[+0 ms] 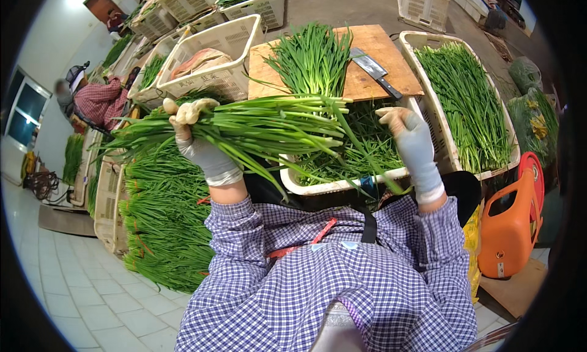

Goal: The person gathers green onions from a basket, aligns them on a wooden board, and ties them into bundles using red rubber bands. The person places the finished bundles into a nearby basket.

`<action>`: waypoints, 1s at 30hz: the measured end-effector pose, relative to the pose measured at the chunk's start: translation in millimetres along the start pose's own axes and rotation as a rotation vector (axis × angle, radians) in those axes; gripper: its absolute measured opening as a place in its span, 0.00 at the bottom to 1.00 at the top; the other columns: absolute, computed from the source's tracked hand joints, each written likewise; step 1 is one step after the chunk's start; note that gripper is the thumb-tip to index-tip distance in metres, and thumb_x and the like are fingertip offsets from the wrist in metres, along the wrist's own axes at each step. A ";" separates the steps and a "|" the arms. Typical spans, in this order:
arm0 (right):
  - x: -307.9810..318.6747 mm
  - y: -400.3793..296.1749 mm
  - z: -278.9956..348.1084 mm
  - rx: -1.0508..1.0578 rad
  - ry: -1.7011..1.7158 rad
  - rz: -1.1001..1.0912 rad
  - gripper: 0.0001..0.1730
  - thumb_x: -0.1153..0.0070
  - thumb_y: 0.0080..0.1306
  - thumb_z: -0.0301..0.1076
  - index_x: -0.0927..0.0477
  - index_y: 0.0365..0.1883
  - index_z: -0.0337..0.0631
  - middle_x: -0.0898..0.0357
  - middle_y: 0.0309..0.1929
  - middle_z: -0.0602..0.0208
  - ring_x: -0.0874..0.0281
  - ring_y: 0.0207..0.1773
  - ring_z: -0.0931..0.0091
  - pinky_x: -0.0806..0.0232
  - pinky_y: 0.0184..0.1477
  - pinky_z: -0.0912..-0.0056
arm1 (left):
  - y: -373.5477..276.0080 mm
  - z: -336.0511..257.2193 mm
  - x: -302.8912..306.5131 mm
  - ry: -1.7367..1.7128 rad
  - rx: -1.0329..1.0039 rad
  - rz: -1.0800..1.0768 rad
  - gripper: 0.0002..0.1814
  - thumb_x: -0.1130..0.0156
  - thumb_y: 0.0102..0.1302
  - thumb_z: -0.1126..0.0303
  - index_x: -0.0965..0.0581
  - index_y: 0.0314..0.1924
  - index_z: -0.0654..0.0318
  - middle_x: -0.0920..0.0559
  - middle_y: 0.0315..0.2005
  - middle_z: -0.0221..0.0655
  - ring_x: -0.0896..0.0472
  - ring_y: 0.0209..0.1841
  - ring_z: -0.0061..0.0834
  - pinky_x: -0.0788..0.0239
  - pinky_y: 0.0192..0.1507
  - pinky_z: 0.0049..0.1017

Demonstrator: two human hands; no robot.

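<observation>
My left hand (202, 141), in a taped pale glove, is shut around a bunch of garlic chives (270, 123) held level, cut ends pointing right. My right hand (408, 139), gloved alike, is raised over the right rim of a white plastic crate (293, 180) with loose chive trimmings (376, 145) inside. Its thumb and fingertips are close together; whether a thin leaf is between them I cannot tell. Behind the held bunch, more garlic chives (316, 58) lie on a wooden board (261, 72) across the crate. A cleaver with a black handle (373, 68) rests on its right side.
Right of the board stands a crate of chives (463, 104), near an orange plastic chair (509, 228). Tied chive bundles (165, 233) are stacked at my left. A crate holding a cloth-like item (211, 54) stands beyond. Another person (98, 97) sits at far left.
</observation>
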State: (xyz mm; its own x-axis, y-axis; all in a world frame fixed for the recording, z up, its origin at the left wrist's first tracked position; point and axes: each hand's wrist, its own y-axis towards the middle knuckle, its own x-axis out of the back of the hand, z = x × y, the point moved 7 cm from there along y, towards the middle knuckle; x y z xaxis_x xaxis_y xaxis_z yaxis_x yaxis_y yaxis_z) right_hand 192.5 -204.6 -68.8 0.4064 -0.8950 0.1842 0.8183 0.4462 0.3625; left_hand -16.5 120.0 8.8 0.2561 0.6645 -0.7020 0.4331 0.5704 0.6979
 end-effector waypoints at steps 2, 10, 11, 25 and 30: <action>-24.8 -15.4 40.0 0.188 -0.118 0.029 0.09 0.37 0.64 0.31 0.16 0.39 0.35 0.15 0.42 0.59 0.19 0.45 0.69 0.28 0.51 0.67 | -5.4 13.0 -10.0 0.005 -0.011 -0.082 0.08 0.42 0.67 0.75 0.22 0.45 0.59 0.19 0.38 0.26 0.22 0.46 0.25 0.41 0.68 0.39; -74.2 -18.4 54.3 0.039 -0.113 0.226 0.25 0.32 0.60 0.40 0.20 0.48 0.29 0.18 0.43 0.48 0.19 0.47 0.58 0.29 0.50 0.63 | -23.5 46.9 -22.6 -0.012 0.056 -0.117 0.13 0.43 0.72 0.67 0.25 0.55 0.57 0.20 0.39 0.25 0.24 0.48 0.27 0.43 0.71 0.44; -74.8 -19.5 55.9 0.061 -0.070 0.238 0.25 0.32 0.61 0.40 0.20 0.49 0.29 0.17 0.43 0.49 0.18 0.46 0.60 0.29 0.50 0.65 | -24.8 49.5 -25.7 -0.006 0.060 -0.114 0.17 0.43 0.73 0.65 0.26 0.60 0.56 0.20 0.39 0.25 0.25 0.47 0.28 0.43 0.71 0.45; -81.3 -16.8 -3.2 -0.059 -0.312 0.084 0.12 0.43 0.62 0.30 0.22 0.43 0.37 0.20 0.36 0.50 0.20 0.40 0.56 0.29 0.44 0.59 | -39.2 51.6 -41.6 0.289 0.062 -0.092 0.17 0.48 0.75 0.61 0.28 0.59 0.58 0.23 0.36 0.25 0.25 0.44 0.26 0.35 0.64 0.41; -81.5 -26.8 -2.3 -0.329 0.344 0.276 0.11 0.43 0.67 0.31 0.20 0.44 0.34 0.17 0.38 0.64 0.20 0.41 0.76 0.28 0.46 0.72 | -37.6 37.2 -32.6 0.308 0.004 -0.126 0.18 0.47 0.75 0.61 0.29 0.60 0.58 0.23 0.36 0.25 0.25 0.43 0.26 0.34 0.61 0.41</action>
State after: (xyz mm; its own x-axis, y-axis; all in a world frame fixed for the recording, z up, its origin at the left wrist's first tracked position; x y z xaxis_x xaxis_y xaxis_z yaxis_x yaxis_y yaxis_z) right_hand 138.4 -143.6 -95.7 0.6885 -0.7187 -0.0969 0.7237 0.6895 0.0284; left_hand -9.0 58.9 0.1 -0.0732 0.7041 -0.7063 0.4485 0.6558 0.6072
